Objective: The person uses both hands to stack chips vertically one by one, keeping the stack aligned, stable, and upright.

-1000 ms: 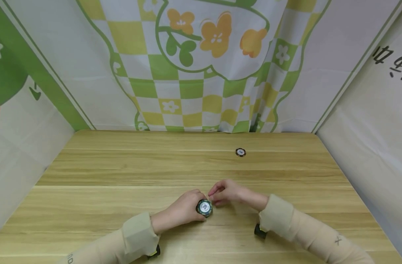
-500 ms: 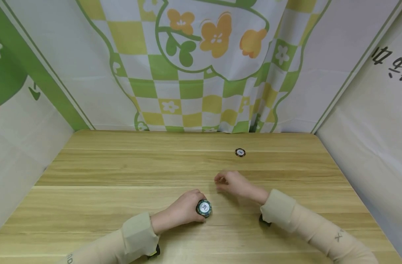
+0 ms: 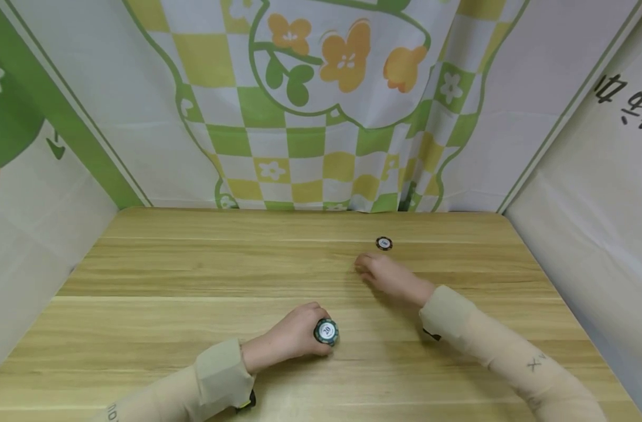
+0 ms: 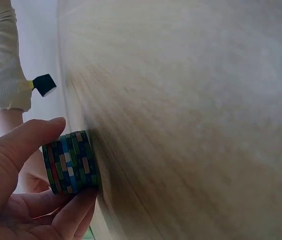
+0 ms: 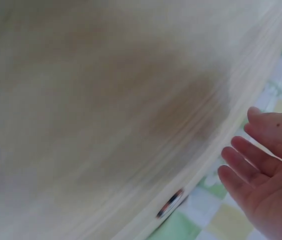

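My left hand (image 3: pixel 298 333) grips a stack of poker chips (image 4: pixel 71 162) between thumb and fingers, and the stack stands on the wooden table. A green chip (image 3: pixel 327 332) printed 20 tops it; the left wrist view shows mostly green and blue edges, with one reddish chip. My right hand (image 3: pixel 388 276) hovers over the table further back with relaxed, bent fingers; in the right wrist view the palm (image 5: pixel 275 185) has nothing in it. Just beyond it, a single dark chip (image 3: pixel 384 243) with a white centre, seemingly marked 100, lies flat, apart from the fingers.
The wooden table (image 3: pixel 194 264) reaches back to a checked, flowered curtain (image 3: pixel 305 140). Pale fabric walls rise at both sides. A dark wrist camera (image 3: pixel 245 403) sits under the left cuff.
My right hand has left the stack's side and moved back and to the right, near the lone chip. My left hand and the stack have stayed nearly in place.
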A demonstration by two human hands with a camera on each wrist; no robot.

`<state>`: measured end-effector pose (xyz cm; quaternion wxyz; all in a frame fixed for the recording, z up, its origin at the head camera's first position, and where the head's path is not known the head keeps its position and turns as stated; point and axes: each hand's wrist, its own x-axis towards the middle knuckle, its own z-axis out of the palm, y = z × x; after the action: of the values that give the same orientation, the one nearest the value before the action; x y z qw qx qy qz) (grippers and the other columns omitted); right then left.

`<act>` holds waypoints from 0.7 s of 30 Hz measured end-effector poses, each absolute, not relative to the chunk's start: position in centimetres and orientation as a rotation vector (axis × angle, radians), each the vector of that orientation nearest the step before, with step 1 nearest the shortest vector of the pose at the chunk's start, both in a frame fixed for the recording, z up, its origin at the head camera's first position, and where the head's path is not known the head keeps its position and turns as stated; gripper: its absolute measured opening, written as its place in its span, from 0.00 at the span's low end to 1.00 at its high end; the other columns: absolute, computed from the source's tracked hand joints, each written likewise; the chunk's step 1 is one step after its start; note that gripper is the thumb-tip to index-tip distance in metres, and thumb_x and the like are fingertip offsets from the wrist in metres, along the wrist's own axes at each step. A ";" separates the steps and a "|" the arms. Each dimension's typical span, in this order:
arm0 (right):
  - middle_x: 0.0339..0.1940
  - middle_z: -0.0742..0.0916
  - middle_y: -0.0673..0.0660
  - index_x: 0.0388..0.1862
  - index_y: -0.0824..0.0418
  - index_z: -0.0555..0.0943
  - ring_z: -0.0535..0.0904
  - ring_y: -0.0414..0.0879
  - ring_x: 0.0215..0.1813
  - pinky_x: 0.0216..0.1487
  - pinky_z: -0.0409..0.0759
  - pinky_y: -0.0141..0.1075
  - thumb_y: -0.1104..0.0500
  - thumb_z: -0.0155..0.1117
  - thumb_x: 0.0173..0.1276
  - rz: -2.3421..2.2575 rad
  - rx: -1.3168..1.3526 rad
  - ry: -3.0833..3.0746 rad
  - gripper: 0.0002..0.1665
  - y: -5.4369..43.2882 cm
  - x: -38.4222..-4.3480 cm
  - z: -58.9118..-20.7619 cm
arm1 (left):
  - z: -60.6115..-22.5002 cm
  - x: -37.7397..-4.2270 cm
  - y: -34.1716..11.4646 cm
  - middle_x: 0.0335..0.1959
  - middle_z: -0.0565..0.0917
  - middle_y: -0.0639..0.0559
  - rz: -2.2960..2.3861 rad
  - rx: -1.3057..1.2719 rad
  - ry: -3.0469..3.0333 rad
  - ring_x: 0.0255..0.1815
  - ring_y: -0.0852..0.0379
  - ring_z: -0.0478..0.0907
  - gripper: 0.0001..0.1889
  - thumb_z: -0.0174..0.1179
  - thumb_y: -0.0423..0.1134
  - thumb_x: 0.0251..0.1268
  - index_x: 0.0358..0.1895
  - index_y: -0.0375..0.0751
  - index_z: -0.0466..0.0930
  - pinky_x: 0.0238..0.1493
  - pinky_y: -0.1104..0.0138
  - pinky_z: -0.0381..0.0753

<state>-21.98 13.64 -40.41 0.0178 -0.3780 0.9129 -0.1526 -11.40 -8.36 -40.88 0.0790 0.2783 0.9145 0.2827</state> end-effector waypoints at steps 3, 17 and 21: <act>0.49 0.79 0.64 0.49 0.71 0.75 0.74 0.56 0.53 0.54 0.73 0.43 0.68 0.59 0.61 -0.411 -1.220 2.884 0.16 14.3 -22.9 -40.6 | -40.8 -11.4 -8.3 0.31 0.76 0.53 0.842 0.832 2.733 0.31 0.59 0.73 0.20 0.72 0.39 0.35 0.36 0.35 0.79 0.36 0.70 0.75; 0.58 0.73 0.70 0.56 0.73 0.71 0.66 0.62 0.61 0.61 0.65 0.49 0.70 0.51 0.65 -0.346 -1.042 2.921 0.20 16.3 -25.4 -41.2 | -40.9 -11.5 -8.4 0.31 0.76 0.53 0.834 0.847 2.737 0.31 0.59 0.73 0.20 0.72 0.39 0.37 0.36 0.34 0.79 0.36 0.70 0.75; 0.58 0.72 0.72 0.56 0.75 0.70 0.66 0.64 0.61 0.60 0.65 0.49 0.70 0.51 0.65 -0.334 -1.019 2.944 0.20 16.7 -26.0 -41.6 | -41.0 -11.5 -8.4 0.30 0.75 0.53 0.839 0.852 2.737 0.31 0.59 0.73 0.20 0.72 0.39 0.36 0.36 0.35 0.79 0.36 0.70 0.74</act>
<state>-26.01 16.72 -41.58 0.0040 -0.3251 0.9396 -0.1067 -11.53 -8.39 -40.97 0.0775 0.2844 0.9136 0.2801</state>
